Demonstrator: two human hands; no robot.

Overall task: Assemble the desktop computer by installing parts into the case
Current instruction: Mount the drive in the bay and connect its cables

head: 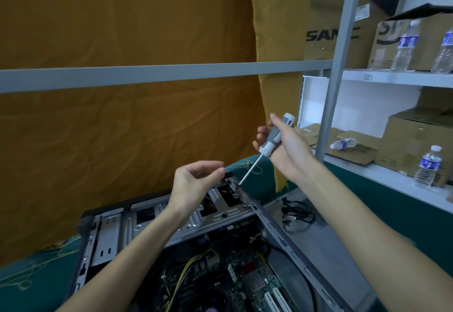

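- The open grey steel computer case (pixel 171 216) lies on its side on the teal cloth-covered table (pixel 36 284), near centre, with the green motherboard (pixel 245 284) and its yellow and black wires (pixel 188 262) showing inside at the near end.
- At the far right corner of the case, the thin silver shaft of the grey-and-white-handled screwdriver (pixel 274 137) slants down, its tip at the case's upper edge; whether it sits in a screw head is too small to tell.
- The right hand (pixel 284 147) is wrapped round the screwdriver handle, high and to the right of the case.
- The left hand (pixel 196 181) hovers just left of the tip, thumb and fingertips drawn together as if pinching something small; a screw there cannot be made out.
- Risk, as I judge it: the shaft stands at a slant, so the tip could slip from the head and scratch the metal or round the slot.
- A dropped screw would likely fall among the motherboard and wires below, where it is hard to retrieve and could short something.
- The left fingers sit close to the tip; a slip could jab them.
- Right of the case lie loose black cables (pixel 296 213), and beyond them white shelves (pixel 397 78) with brown cardboard boxes (pixel 411 144) and clear water bottles (pixel 427 167); an orange cloth (pixel 122 127) hangs behind.
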